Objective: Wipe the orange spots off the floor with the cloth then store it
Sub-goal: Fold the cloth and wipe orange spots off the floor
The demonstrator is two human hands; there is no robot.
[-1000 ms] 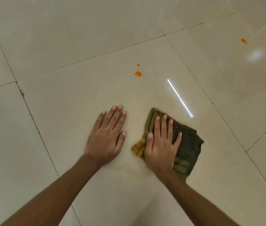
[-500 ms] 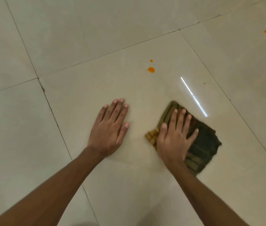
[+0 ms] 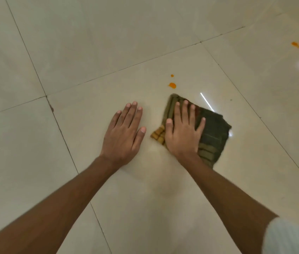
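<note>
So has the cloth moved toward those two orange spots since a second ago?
Yes. The cloth under the right hand has slid up the tile, closing on the nearer orange spot.

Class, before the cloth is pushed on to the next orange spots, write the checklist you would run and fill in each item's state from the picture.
1. Right hand flat on the cloth: ok.
2. Left hand braced on the floor tile, off the cloth: ok.
3. Two nearest orange spots lie just ahead of the cloth, unwiped: ok as target.
4. Path between them bare: ok.
5. Far orange spot remains: not ok.
6. Clean cloth underside: cannot tell.
</note>
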